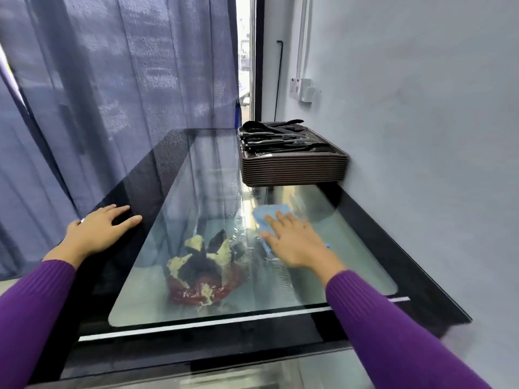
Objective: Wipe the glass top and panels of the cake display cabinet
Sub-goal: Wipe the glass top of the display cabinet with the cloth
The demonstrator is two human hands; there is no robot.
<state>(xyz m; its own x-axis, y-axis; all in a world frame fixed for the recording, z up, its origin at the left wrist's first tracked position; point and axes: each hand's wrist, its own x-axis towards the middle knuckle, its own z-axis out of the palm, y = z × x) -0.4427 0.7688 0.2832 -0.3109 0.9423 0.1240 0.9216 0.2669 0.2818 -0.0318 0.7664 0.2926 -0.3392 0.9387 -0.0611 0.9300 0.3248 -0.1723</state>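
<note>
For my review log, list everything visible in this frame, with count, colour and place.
glass top: one, clear with black border, on the cabinet, wet in the middle
cloth: one, blue, on the glass under the right hand
cake: one, dark with cream and red, inside the cabinet under the glass
tray stack: one, brown, far right corner of the top
tongs: several, black, on the top tray
curtain: one, blue-grey, left and behind
wall socket: one, white, right wall
sleeves: two, purple
left hand: flat on the black border
right hand: flat, pressing the cloth
</note>
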